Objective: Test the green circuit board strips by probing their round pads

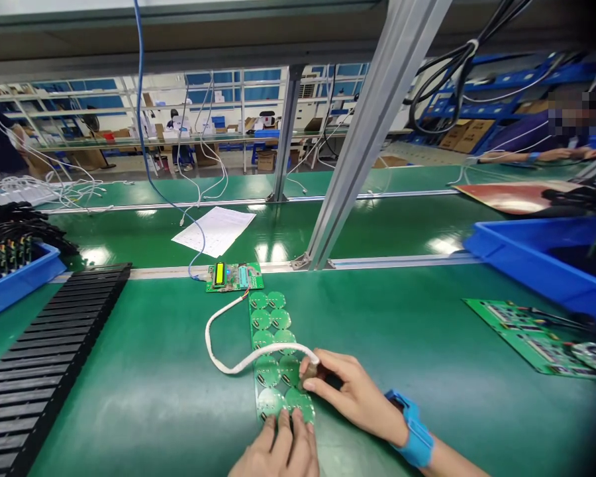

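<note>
A green panel of round circuit boards (273, 344) lies lengthwise on the green bench in front of me. My left hand (278, 447) presses its fingertips on the panel's near end. My right hand (350, 394), with a blue wrist strap (411, 430), pinches a small probe head (310, 371) at the end of a white cable (218, 344) and holds it against one of the round boards. The cable runs back to a small green tester board with a lit yellow-green display (233, 276).
A black ribbed tray (44, 361) lies at the left, beside a blue bin of parts (10, 275). Another blue bin (541, 258) and green circuit boards (531, 331) sit at the right. A metal post (357, 152) rises behind the tester. A paper sheet (214, 230) lies beyond. A person sits far right.
</note>
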`<state>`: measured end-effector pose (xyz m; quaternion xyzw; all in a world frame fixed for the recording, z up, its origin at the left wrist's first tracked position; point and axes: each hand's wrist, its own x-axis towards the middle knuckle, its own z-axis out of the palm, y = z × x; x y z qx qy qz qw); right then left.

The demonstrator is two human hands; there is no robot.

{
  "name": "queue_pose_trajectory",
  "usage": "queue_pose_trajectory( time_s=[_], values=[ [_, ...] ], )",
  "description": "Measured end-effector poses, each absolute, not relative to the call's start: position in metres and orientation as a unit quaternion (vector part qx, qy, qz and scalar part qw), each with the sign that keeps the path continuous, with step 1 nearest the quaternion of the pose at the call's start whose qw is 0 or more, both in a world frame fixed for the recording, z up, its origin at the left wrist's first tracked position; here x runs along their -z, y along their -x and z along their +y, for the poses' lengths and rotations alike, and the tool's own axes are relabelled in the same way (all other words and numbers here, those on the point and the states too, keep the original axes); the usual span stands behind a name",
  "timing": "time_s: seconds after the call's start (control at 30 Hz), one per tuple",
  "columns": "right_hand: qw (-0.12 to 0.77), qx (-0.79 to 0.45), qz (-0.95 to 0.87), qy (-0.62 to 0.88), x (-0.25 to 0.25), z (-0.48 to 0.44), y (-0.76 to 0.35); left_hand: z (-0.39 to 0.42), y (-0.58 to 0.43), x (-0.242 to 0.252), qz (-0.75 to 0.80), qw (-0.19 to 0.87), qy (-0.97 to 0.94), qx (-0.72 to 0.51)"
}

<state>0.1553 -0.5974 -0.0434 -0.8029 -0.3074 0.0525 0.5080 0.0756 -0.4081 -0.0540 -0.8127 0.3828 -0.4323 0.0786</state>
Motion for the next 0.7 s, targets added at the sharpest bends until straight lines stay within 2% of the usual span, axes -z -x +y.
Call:
queue_pose_trajectory(
  time_s=[0.33,0.53,0.7],
  values=[
    [0.440,-0.034,-0.354,0.825,0.040,-0.598,-0.149,-0.410,-0.075,0.054,0.376,0.082,0.815,0.433],
    [0.449,-0.040,-0.357,0.818,0.043,-0.597,-0.150,-0.411,-0.075,0.059,0.369,0.061,0.817,0.439],
    [0.462,-0.037,-0.359,0.810,0.046,-0.596,-0.150,-0.406,-0.074,0.081,0.413,0.104,0.811,0.400]
  ],
)
